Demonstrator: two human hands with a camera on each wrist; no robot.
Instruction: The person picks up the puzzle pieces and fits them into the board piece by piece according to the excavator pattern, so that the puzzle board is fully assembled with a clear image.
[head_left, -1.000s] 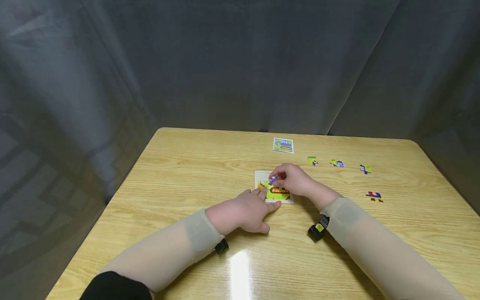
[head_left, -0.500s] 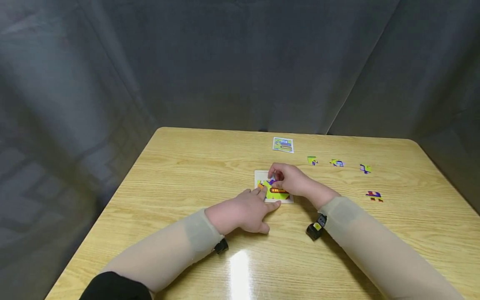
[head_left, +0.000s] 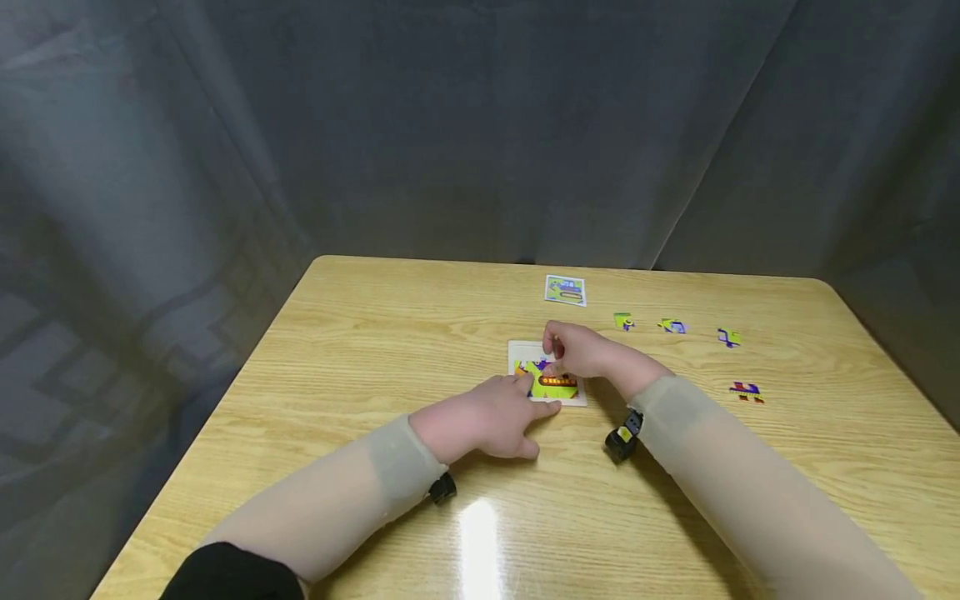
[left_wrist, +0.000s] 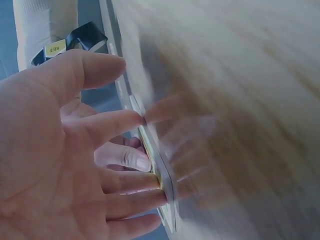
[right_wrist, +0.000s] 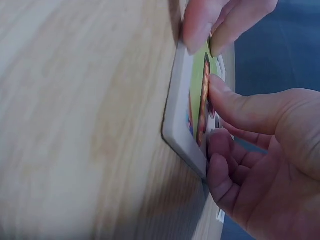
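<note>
A white puzzle tray [head_left: 577, 398] with a partly built green, orange and purple picture lies mid-table. My left hand [head_left: 517, 400] lies flat beside it, straight fingertips [left_wrist: 135, 119] against the tray's near-left edge [left_wrist: 161, 172]. My right hand [head_left: 561, 357] is over the tray's far part, fingers curled, holding a purple puzzle piece [head_left: 540, 364] down in the picture. In the right wrist view its thumb [right_wrist: 222, 95] presses on the picture while the curled fingers sit at the edge of the tray [right_wrist: 180, 125]. How the piece sits is hidden by the fingers.
Several loose pieces lie to the right: a green one [head_left: 623, 321], a purple-yellow one [head_left: 672, 326], another [head_left: 728, 337] and a purple-red one [head_left: 747, 390]. A small picture card [head_left: 565, 290] lies near the far edge. A grey curtain surrounds the wooden table [head_left: 360, 350].
My right hand has lowered and shifted slightly left with the purple piece, bringing it down onto the tray. The left hand has stayed at the tray's edge.
</note>
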